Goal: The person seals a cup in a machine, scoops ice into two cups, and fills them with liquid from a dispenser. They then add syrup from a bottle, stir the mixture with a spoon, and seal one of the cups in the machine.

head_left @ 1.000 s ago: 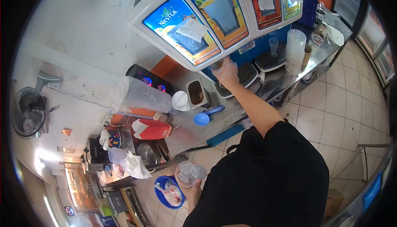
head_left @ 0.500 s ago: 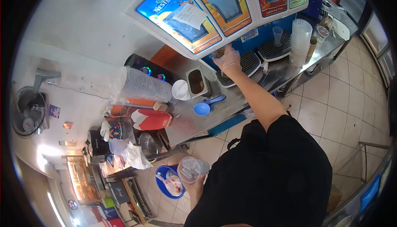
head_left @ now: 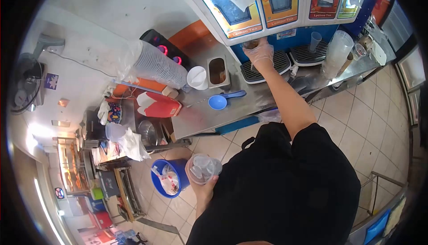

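My left hand (head_left: 206, 190) is wrapped round a clear plastic cup (head_left: 203, 169) full of ice, held low in front of my black shirt. My right hand (head_left: 261, 54), in a clear plastic glove, reaches up to the drink dispenser (head_left: 249, 33) with its lemon tea panels. Its fingers close round a clear cup (head_left: 250, 45) with brown liquid in it, just under the machine's lower edge and above the black drip tray (head_left: 267, 66). The spout above that cup is hidden.
On the steel counter (head_left: 196, 122) are a blue scoop (head_left: 217, 102), a steel container (head_left: 217, 72), a white tub (head_left: 197, 77) and a stack of cups (head_left: 162, 66). More tall cups (head_left: 336, 51) stand at right. A blue bin (head_left: 162, 182) with rubbish is on the tiled floor.
My view has shifted, so the dispenser and counter sit further right. Both hands keep hold of their cups; the right stays at the dispenser, and more of its cup's brown contents shows.
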Demonstrator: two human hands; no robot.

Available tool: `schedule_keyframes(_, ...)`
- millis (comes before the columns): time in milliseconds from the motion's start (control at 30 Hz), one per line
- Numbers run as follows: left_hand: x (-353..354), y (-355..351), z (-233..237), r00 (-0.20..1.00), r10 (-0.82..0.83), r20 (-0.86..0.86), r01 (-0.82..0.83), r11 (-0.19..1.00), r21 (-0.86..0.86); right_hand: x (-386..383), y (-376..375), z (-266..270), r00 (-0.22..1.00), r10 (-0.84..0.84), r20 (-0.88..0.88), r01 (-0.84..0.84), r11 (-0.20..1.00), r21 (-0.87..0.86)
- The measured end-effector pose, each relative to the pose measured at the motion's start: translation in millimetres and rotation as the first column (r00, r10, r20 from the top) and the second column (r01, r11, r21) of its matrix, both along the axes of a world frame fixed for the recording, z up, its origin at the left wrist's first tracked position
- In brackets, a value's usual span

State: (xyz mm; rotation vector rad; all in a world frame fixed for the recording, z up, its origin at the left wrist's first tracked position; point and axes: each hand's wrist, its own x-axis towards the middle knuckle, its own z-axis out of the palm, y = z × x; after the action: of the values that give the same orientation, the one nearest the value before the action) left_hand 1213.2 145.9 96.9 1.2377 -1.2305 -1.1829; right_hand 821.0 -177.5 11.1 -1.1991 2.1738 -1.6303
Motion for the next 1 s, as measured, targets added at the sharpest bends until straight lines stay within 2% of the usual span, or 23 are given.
schedule_keyframes(67,-4.5,-0.3,5.5,1.000,0.025,0.007,-0.025,1.000,-0.004,1.1,5.9,9.5,1.000,0.007,0.001,-0.007,1.000,0.008)
schedule_keyframes(133,-3.1,-1.2,5.5,0.999,0.018,-0.033,-0.017,1.000,0.008,2.8,12.0,17.6,0.994,0.068,0.084,-0.065,0.997,-0.033)
schedule_keyframes(367,7.9,-2.2,-1.8,0.999,0.020,0.031,-0.021,1.000,0.013,6.2,16.0,26.5,0.994,0.052,0.097,-0.055,0.998,0.021)
schedule_keyframes(433,8.6,-3.5,-3.3,0.999,0.019,0.028,-0.020,1.000,0.014,7.1,17.6,28.6,0.988,0.080,0.132,-0.075,0.996,-0.039)
schedule_keyframes(467,10.1,-4.0,-5.0,0.999,0.020,0.025,-0.020,1.000,0.013,5.9,15.5,25.6,0.988,0.080,0.130,-0.076,0.996,-0.041)
schedule_keyframes(533,14.7,-5.6,-10.4,0.999,0.013,0.052,-0.013,1.000,-0.001,4.7,12.1,21.4,1.000,0.010,0.016,-0.011,1.000,0.020)
schedule_keyframes(633,22.9,-7.8,-14.6,0.990,-0.039,0.132,0.046,0.998,-0.049,4.7,17.4,26.8,0.997,0.048,0.063,-0.048,0.999,0.010)
schedule_keyframes(733,21.8,-8.1,-13.0,0.992,-0.043,0.117,0.051,0.997,-0.062,2.8,15.8,23.5,0.981,0.118,0.157,-0.113,0.993,-0.037)
schedule_keyframes(767,22.3,-8.1,-13.0,0.992,-0.042,0.116,0.049,0.997,-0.061,2.0,14.1,20.6,0.981,0.119,0.156,-0.115,0.993,-0.036)
schedule_keyframes(833,23.0,-8.3,-12.9,0.992,-0.056,0.111,0.061,0.997,-0.046,0.7,11.8,16.1,0.998,0.047,0.043,-0.047,0.999,-0.001)
schedule_keyframes(1000,16.8,-9.2,-6.5,0.997,-0.061,0.049,0.062,0.998,-0.021,0.0,20.0,31.3,0.991,0.102,0.092,-0.103,0.995,0.007)
